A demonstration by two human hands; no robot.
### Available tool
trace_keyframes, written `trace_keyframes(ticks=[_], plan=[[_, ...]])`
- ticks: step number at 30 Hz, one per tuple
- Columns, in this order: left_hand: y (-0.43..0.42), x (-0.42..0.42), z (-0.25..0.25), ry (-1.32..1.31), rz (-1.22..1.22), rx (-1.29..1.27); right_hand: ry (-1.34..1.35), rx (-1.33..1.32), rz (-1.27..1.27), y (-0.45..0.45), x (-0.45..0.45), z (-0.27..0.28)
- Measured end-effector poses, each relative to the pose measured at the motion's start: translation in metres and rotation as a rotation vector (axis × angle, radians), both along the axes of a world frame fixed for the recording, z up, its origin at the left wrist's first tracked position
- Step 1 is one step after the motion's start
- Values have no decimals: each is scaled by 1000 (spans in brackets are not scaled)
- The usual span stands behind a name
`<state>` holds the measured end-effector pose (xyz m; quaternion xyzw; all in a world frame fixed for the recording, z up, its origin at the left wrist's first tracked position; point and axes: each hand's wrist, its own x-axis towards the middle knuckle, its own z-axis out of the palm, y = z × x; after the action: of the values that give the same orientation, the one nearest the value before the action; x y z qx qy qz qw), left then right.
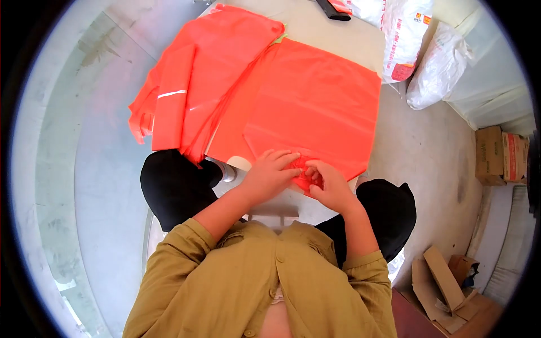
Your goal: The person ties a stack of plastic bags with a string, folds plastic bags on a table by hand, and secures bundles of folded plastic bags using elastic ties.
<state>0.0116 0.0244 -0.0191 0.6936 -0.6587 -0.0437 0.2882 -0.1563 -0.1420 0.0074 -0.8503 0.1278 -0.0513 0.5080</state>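
Red plastic sheets lie flat over the table top in front of me, with a folded stack of red plastic to their left. At the near edge of the flat sheets, my left hand has its fingers bent on a crumpled bit of the red plastic. Close by on the right, my right hand pinches the same crumpled part between thumb and fingers. The two hands are a short gap apart, and the plastic bunches between them.
A dark-handled object lies at the table's far edge. White printed bags and a white plastic bag are at the back right. Cardboard boxes stand far right; opened cardboard lies lower right.
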Motion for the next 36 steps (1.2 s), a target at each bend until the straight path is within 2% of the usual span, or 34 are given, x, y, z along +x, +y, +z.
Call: trace_keyframes(ticks=[2, 5, 8, 12, 15, 17, 20, 23, 26, 29, 32, 36], plan=[[-5, 1, -3, 48, 21, -24, -182, -189, -44, 7, -6, -7], [-14, 2, -8, 103, 45, -21, -87, -235, -167, 13, -9, -16], [-19, 1, -5, 142, 78, 8, -52, -236, -310, 14, -4, -37], [-19, 0, -3, 69, 90, 135, 66, -105, -408, 17, 7, -26], [-12, -1, -2, -121, -4, 1, 91, -59, -458, 16, 10, -26], [-10, 1, -2, -106, -17, 2, 95, -31, -481, 15, 11, -30], [-13, 4, -3, -102, -23, 8, 121, -6, -419, 8, 10, -32], [-17, 5, 0, -92, -27, -22, -58, -184, -318, 8, 6, -34], [-19, 6, 1, -98, -34, -15, -238, -587, -205, 14, 2, -8], [-22, 7, 0, -117, -47, -10, -242, -649, -79, 8, 3, -13], [-24, 8, -1, -124, -65, -21, -324, -743, -69, 4, 9, -17], [-26, 10, 0, -128, -87, -25, -299, -788, -69, 5, 12, -18]])
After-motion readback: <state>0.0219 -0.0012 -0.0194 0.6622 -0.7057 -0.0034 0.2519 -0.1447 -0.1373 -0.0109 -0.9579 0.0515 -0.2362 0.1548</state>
